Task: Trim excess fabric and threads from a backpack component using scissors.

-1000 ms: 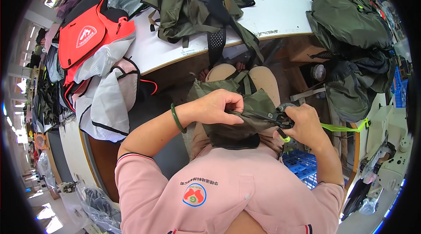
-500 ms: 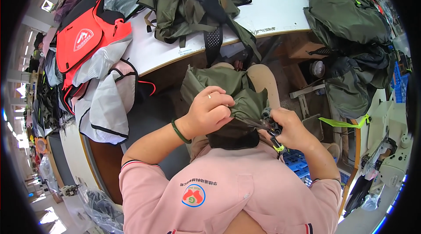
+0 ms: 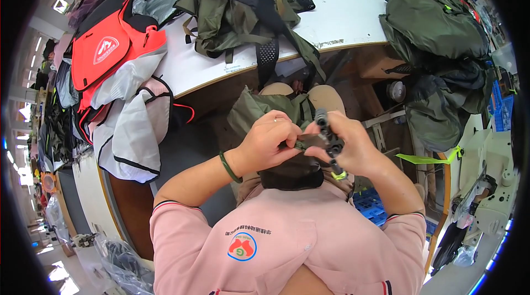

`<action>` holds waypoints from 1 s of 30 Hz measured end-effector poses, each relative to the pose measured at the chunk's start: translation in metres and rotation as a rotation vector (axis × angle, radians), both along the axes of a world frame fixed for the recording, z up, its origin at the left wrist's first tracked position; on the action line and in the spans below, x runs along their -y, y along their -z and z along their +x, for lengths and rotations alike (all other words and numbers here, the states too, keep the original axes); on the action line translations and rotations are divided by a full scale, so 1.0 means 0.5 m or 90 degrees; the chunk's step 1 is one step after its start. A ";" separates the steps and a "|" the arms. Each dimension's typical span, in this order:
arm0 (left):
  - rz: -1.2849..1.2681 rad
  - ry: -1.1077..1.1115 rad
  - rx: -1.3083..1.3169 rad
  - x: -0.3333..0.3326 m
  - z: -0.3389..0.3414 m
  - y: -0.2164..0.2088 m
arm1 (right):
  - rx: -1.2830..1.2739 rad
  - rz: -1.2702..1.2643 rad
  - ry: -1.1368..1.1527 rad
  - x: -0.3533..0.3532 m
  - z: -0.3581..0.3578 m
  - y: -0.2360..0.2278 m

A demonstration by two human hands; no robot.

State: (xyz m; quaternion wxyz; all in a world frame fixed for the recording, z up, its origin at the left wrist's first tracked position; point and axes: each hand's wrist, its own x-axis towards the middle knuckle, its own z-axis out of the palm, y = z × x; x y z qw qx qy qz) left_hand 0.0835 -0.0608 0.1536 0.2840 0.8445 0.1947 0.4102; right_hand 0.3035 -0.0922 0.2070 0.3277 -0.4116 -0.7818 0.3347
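Olive-green fabric (image 3: pixel 248 110), apparently part of a bag, lies bunched over my lap. My left hand (image 3: pixel 269 139) is closed, pinching a small dark green edge of it between thumb and fingers. In my right hand (image 3: pixel 350 143) is a dark, knobbly, tool-like object (image 3: pixel 331 141) with a yellow-green end; its exact kind I cannot make out. The right thumb and forefinger reach toward the pinched edge, close to the left fingertips. Whether they touch the fabric is unclear.
A white table (image 3: pixel 353 2) curves ahead, bearing an olive and black backpack (image 3: pixel 226 16). To the left hangs a red and white bag (image 3: pixel 105 46). Olive bags (image 3: pixel 436 24) are heaped at right, above a yellow-green strip (image 3: pixel 425 158) and near a sewing machine (image 3: pixel 497 206).
My right hand has moved up and left toward my left hand, turning the dark object more upright. The green fabric no longer spreads between the hands; the left fingers pinch a small edge.
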 end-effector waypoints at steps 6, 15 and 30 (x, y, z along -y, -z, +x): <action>-0.094 -0.028 0.005 0.007 0.008 -0.009 | -0.014 0.051 -0.009 -0.003 -0.020 0.030; -0.198 -0.043 -0.024 0.005 -0.007 -0.005 | -0.087 -0.190 0.137 0.031 0.048 0.004; -0.143 -0.011 -0.432 -0.030 -0.102 -0.042 | 0.097 -0.080 0.054 0.052 0.052 0.055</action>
